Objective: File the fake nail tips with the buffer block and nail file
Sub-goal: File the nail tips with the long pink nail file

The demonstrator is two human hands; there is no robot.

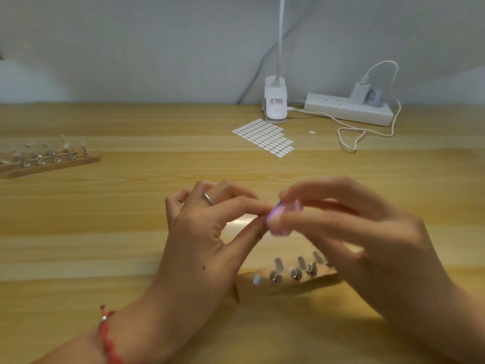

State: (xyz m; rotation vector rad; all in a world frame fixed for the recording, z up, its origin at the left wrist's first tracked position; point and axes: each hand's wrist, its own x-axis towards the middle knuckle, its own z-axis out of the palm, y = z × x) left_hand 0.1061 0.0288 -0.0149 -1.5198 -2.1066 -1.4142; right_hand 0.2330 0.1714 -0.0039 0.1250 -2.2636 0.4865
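A light wooden table (131,206) is seen in front of a pale grey wall. At the back, a white clip lamp (274,101), a white power strip (349,109) with a charger (360,93) plugged in, and a looping white cable (351,132) are set near each other. A sheet of small white stickers (263,137) is laid just in front of the lamp. A wooden stand (49,160) with little metal holders is placed far to the left, and its left end is cut off. The left hand (207,232), with a ring (208,198) and a red bracelet (107,334), is held over the table with thumb and first finger pinched together on a small purple bit (272,212). The right hand (372,232) is held beside it, and a pink buffer block (287,215) is gripped in its fingers, touching the left fingertips. A second wooden stand (288,283) is partly hidden under the hands. The right hand and block are blurred, so it cannot be told if the purple bit is a nail tip.
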